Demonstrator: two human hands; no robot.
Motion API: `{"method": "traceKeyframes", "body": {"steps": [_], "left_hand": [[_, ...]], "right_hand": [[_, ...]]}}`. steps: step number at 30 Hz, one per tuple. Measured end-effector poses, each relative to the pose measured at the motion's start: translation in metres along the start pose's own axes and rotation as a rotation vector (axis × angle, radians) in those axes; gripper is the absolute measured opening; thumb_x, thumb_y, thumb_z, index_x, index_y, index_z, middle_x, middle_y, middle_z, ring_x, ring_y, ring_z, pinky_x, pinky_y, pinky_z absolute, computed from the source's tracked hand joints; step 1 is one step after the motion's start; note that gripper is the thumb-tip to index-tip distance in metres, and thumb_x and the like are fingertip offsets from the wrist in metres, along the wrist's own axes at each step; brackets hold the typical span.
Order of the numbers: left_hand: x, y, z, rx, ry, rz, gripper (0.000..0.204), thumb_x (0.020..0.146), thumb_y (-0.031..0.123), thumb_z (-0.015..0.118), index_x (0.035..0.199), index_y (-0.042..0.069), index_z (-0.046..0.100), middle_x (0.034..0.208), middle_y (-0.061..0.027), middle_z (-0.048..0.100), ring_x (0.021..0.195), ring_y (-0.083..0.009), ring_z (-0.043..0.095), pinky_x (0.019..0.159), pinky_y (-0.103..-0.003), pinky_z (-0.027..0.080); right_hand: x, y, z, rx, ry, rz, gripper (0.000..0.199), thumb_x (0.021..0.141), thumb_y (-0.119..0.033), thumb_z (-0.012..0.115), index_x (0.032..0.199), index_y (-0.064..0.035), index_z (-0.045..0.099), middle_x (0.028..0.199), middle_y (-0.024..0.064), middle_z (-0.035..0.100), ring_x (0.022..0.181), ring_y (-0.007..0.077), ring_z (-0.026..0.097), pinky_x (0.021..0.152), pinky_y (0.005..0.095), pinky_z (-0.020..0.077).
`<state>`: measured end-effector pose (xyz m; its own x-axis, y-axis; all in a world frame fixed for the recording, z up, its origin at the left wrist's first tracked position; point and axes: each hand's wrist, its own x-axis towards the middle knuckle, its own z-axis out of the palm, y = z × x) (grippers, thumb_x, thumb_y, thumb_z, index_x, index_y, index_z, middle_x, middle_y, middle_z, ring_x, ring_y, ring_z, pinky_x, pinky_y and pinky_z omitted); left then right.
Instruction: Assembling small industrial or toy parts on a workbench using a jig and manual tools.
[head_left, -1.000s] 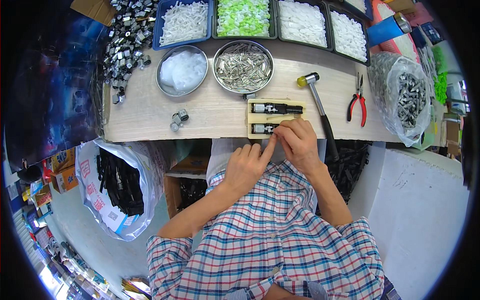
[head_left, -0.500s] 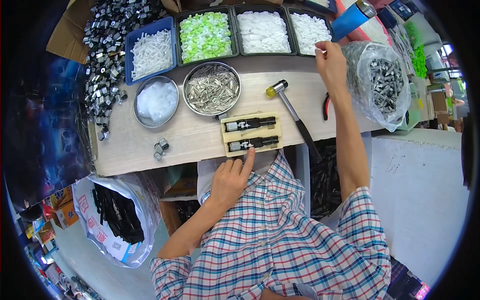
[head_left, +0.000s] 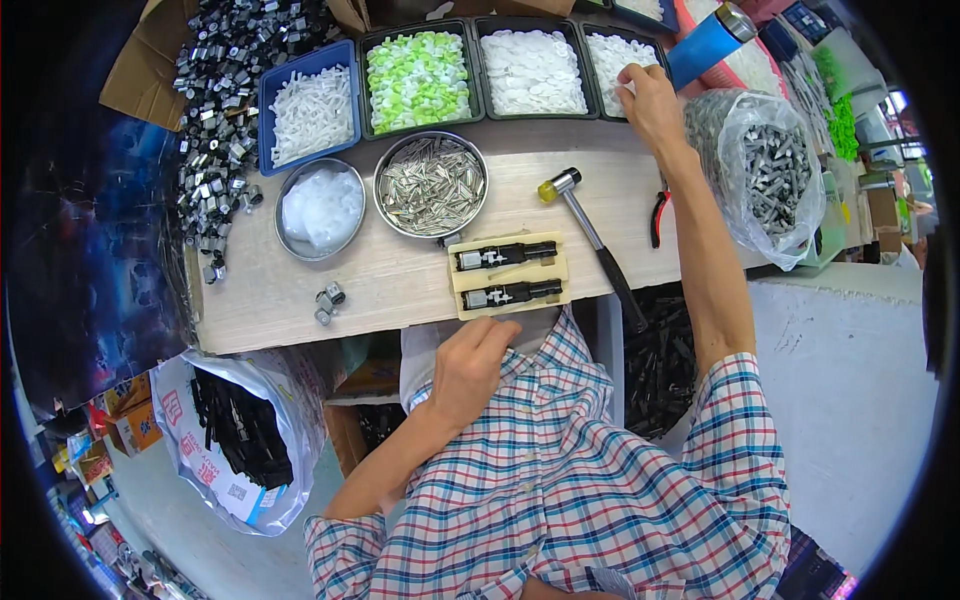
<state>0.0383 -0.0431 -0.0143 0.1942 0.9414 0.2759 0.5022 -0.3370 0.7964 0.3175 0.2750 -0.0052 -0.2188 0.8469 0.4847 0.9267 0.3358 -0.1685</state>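
Note:
My right hand [head_left: 648, 103] reaches far over the wooden bench [head_left: 400, 275] to the rightmost dark tray of small white parts [head_left: 612, 55], with its fingertips pinched at the tray's edge. Whether it holds a part is hidden. My left hand [head_left: 470, 366] rests loosely curled at the near edge of the bench, just below a pale wooden jig [head_left: 508, 275]. The jig carries two black elongated parts [head_left: 505, 255] lying side by side. A mallet [head_left: 590, 235] with a yellow and grey head lies to the right of the jig.
Trays of white sticks [head_left: 312, 100], green-white caps [head_left: 418, 78] and white discs [head_left: 530, 70] line the back. Two metal bowls hold white pieces [head_left: 320, 207] and metal pins [head_left: 432, 185]. Red pliers [head_left: 657, 212], a bag of metal parts [head_left: 768, 170], loose black-silver parts [head_left: 215, 120] and a bag of black parts [head_left: 240, 430] surround them.
My right hand left the jig and reached out to the far right tray of white parts. My left hand drew back from the jig to the bench's near edge.

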Motion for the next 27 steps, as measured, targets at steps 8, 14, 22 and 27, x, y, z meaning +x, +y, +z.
{"method": "traceKeyframes", "body": {"steps": [8,14,22,27], "left_hand": [[0.030,0.011,-0.014,-0.321,0.058,-0.272,0.014,0.092,-0.007,0.064,0.104,-0.003,0.069,0.088,-0.0085,0.066,0.078,-0.0168,0.064,0.071,-0.028,0.052],[0.049,0.013,-0.013,-0.819,0.232,-0.559,0.016,0.099,-0.001,0.062,0.114,-0.004,0.067,0.103,-0.0035,0.068,0.090,-0.0088,0.064,0.086,-0.023,0.053],[0.045,0.014,-0.007,-0.925,0.221,-0.551,0.021,0.096,-0.002,0.064,0.116,-0.002,0.059,0.102,-0.0068,0.067,0.092,-0.0088,0.065,0.087,-0.023,0.055],[0.041,0.015,-0.007,-0.882,0.209,-0.542,0.022,0.095,-0.003,0.064,0.115,-0.002,0.056,0.100,-0.0070,0.067,0.092,-0.0091,0.065,0.084,-0.023,0.056]], "right_hand": [[-0.018,0.000,-0.005,0.095,0.187,-0.080,0.008,0.091,-0.011,0.070,0.095,-0.0035,0.068,0.089,0.0158,0.067,0.083,0.0328,0.066,0.073,0.0405,0.0523],[-0.123,-0.141,-0.048,0.787,-0.035,0.233,0.008,0.099,-0.007,0.064,0.100,-0.0002,0.066,0.091,0.0040,0.069,0.078,0.0078,0.061,0.071,0.0248,0.0494],[-0.191,-0.213,-0.072,1.371,-0.189,0.579,0.011,0.102,-0.004,0.059,0.108,0.0041,0.061,0.098,0.0080,0.070,0.085,0.0097,0.067,0.078,0.0242,0.0558],[-0.198,-0.213,-0.075,1.381,-0.206,0.579,0.008,0.102,-0.004,0.059,0.108,0.0023,0.060,0.104,0.0075,0.069,0.090,0.0093,0.065,0.081,0.0243,0.0547]]}}
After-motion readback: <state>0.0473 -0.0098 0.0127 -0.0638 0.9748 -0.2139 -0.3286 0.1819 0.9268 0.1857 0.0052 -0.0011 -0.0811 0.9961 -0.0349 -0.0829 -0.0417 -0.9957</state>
